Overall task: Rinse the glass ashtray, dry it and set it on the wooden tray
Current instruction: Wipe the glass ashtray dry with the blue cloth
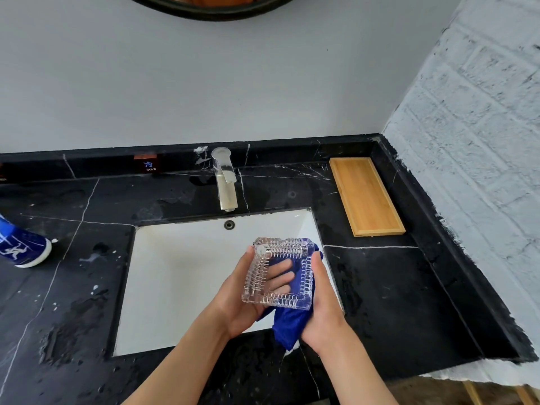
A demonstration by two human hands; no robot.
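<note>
Head view, your left hand [248, 299] and right hand [324, 302] both gripping the glass ashtray [277, 273] (square, clear, ribbed walls) over the sink [175, 287], blue cloth [287, 325] bunched beneath, wooden tray [366, 197] lying well apart on the table [394, 302].

- Bright, even daylight fills the scene; no harsh glare on the pale wall [204, 83].
- Shadows are soft: a faint grey one lies in the white sink [175, 273] under the hands.
- The wet black surface [380, 287] shows dull, patchy sheen, and the tap [225, 182] carries a pale highlight.
- The glass ashtray [277, 273] glints along its ridges.
- Wide-angle bending curves the surface's back edge and the brick wall [482, 141] at the right.
- Focus looks slightly soft throughout, perhaps from compression.
</note>
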